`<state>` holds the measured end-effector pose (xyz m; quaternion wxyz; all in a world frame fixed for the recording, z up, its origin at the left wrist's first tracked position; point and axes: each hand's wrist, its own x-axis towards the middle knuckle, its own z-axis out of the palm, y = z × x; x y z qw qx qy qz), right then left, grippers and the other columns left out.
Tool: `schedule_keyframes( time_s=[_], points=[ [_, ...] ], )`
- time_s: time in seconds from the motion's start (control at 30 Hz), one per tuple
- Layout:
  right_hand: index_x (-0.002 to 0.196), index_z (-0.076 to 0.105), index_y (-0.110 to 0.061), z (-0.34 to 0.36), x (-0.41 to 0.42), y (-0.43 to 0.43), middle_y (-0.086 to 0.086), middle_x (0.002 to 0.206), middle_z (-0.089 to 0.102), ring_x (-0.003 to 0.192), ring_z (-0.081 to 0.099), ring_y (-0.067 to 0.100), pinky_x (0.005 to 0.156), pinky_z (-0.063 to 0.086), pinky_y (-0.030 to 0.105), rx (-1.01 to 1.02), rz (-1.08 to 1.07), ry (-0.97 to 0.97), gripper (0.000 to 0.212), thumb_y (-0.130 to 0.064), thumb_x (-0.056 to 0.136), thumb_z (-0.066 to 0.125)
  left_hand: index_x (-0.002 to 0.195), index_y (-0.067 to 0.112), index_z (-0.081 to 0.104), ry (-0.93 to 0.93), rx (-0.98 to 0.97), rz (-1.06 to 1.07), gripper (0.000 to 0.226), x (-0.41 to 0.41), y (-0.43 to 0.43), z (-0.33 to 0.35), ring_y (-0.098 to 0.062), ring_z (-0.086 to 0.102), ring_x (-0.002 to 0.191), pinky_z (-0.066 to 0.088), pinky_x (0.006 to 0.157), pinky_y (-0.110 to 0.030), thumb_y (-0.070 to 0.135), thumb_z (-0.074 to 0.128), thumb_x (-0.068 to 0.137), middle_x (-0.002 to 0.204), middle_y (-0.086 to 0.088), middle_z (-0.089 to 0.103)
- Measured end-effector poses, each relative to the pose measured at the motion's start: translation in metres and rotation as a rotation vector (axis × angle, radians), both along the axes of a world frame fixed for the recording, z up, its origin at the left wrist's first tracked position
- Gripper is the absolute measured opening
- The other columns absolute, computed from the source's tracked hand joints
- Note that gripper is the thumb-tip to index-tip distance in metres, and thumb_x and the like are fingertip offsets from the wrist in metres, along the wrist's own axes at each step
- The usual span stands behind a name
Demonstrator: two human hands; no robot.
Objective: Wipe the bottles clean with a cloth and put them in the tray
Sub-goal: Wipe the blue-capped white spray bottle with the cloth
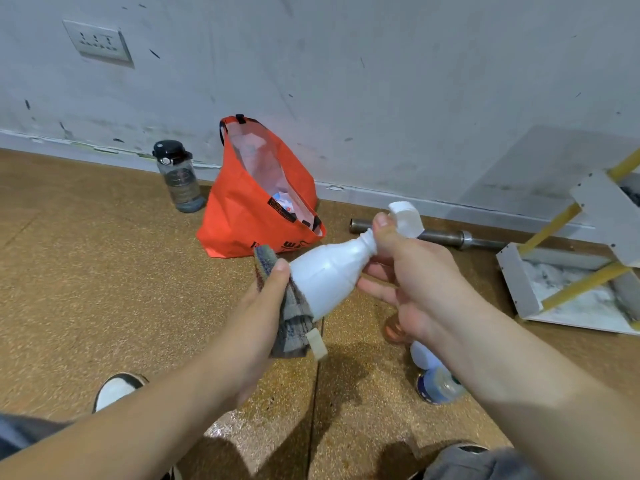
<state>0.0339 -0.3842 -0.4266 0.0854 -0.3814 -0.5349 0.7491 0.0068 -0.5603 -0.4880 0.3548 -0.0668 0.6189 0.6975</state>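
Wiping is under way at mid-frame: the left hand (273,299) presses a grey cloth (292,323) around the white bottle (329,275)'s base, while the right hand (408,271) pinches its neck. Next, probably the tray (516,282) at right.

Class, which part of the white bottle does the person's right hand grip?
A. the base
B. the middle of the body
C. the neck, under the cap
C: the right hand curls round the neck of the white bottle, under its cap; the left hand holds the grey cloth at the base.
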Motion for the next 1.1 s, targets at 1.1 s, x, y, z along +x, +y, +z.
schedule_keyframes(
  time_s=[1.1],
  points=[
    [0.095, 0.076, -0.009, -0.01, 0.011, -0.016, 0.008, 0.087, 0.079, 0.073, 0.068, 0.012, 0.062, 0.056, 0.024, 0.199, 0.274, 0.192, 0.02, -0.029, 0.094, 0.073, 0.148, 0.028, 0.043, 1.095, -0.453, -0.261, 0.051, 0.017, 0.014, 0.021, -0.011, 0.056, 0.124, 0.043, 0.104, -0.025, 0.05, 0.026, 0.105, 0.135, 0.007, 0.06]
  ],
)
